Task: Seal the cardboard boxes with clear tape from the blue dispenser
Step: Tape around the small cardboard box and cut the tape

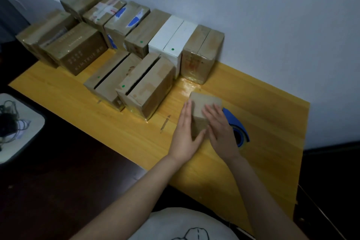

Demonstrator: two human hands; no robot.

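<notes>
Currently on your table (263, 161), listed near to far:

1. Small box (205, 103): plain brown cardboard, standing on the table's right half, between your two hands.
2. Left hand (186, 138): fingers straight and flat against the small box's left side, thumb reaching across its near face. The hand is unclenched, pressing rather than gripping.
3. Right hand (220, 132): laid over the small box's top and right edge, fingers straight and slightly spread. It is likewise relaxed, resting and not grasping.
4. Dispenser (238, 125): blue, lying on the table just right of the small box, partly hidden behind your right hand. Whether that hand touches it cannot be told.
5. Gapped boxes (148, 85): two brown cartons side by side, left of the small box and apart from it. Each shows a dark gap between its top flaps and a green dot.
6. Taped box (201, 54): brown and glossy, against the wall (272, 25), beyond the small box.
7. White boxes (172, 39): two, touching each other, just left of the taped box.
8. Back row (116, 19): more brown cartons along the wall, two with blue marks.
9. Printed box (78, 50): brown with pale lettering, far left.
10. Grey tray (29, 132): off the table's left edge, holding dark cables.
</notes>
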